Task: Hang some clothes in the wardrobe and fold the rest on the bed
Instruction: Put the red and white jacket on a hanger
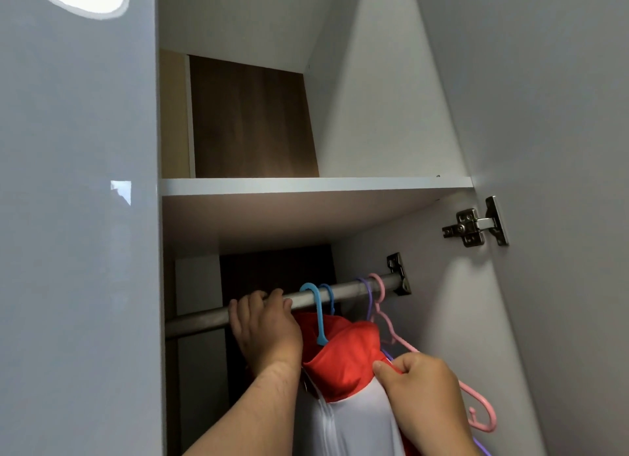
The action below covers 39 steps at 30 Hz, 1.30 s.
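The left hand [263, 326] curls its fingers over the wardrobe rail [343, 290] near its left end. On a blue hanger [318, 314] hooked at the rail's middle hangs a red-and-white garment [343, 360], whose red shoulder the right hand [420, 389] pinches. Purple [367, 294] and pink hangers [476, 401] hang at the rail's right end.

- The red-and-white garment [343, 380] runs off the bottom edge below the grips.
- The left hand [263, 329] hides part of the rail [343, 292].
- The purple hanger [366, 292] is mostly hidden behind the garment.
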{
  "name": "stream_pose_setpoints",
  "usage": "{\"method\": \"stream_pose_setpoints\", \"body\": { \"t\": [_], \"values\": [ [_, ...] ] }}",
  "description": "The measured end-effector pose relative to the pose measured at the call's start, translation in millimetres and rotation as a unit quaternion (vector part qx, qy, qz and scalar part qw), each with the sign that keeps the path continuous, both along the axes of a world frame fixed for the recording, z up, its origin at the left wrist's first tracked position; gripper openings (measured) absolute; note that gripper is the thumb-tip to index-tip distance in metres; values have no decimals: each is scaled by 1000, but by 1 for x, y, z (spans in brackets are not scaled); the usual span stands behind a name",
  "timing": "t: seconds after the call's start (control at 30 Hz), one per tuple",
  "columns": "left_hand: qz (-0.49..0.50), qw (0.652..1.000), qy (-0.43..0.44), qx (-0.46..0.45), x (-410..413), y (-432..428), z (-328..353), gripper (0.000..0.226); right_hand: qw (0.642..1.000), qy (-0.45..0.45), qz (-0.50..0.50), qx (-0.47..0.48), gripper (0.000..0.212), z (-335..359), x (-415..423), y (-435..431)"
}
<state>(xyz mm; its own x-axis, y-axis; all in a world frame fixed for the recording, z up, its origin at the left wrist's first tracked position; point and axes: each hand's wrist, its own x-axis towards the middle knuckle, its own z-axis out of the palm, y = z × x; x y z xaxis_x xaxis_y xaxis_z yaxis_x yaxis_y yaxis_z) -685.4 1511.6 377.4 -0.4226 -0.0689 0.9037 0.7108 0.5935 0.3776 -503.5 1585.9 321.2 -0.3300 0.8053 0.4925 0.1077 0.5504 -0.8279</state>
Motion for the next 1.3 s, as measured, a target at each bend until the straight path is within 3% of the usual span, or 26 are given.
{"method": "stream_pose_setpoints", "body": {
  "t": [0.27, 0.4, 0.63, 0.97, 1.07, 1.2, 1.3],
  "values": [
    [-2, 1000, 17, 13, 1, 1, 0, 22, 995, 15, 102, 4, 22, -18, 1, -8],
    [0, 1000, 14, 11, 2, 2, 0, 25, 999, 37, 31, 7, 33, -27, -2, -8],
    [4, 1000, -7, -6, 3, 0, 3, 27, 998, 41, -12, 43, 29, -34, -11, -9],
    [14, 997, -34, -67, 15, -6, 0, 40, 994, 87, 69, -3, 16, -32, -1, -8],
    [-23, 994, -41, -98, 22, -2, -6, 47, 988, 121, 93, -12, 4, -30, 5, -9],
    [-92, 993, -62, -50, 48, -3, -22, 52, 988, 113, 107, 22, 10, -22, 22, -19],
    [-144, 983, -110, -21, 76, -15, -30, 40, 991, 104, 64, 46, 5, -16, 40, -30]
  ]
}}
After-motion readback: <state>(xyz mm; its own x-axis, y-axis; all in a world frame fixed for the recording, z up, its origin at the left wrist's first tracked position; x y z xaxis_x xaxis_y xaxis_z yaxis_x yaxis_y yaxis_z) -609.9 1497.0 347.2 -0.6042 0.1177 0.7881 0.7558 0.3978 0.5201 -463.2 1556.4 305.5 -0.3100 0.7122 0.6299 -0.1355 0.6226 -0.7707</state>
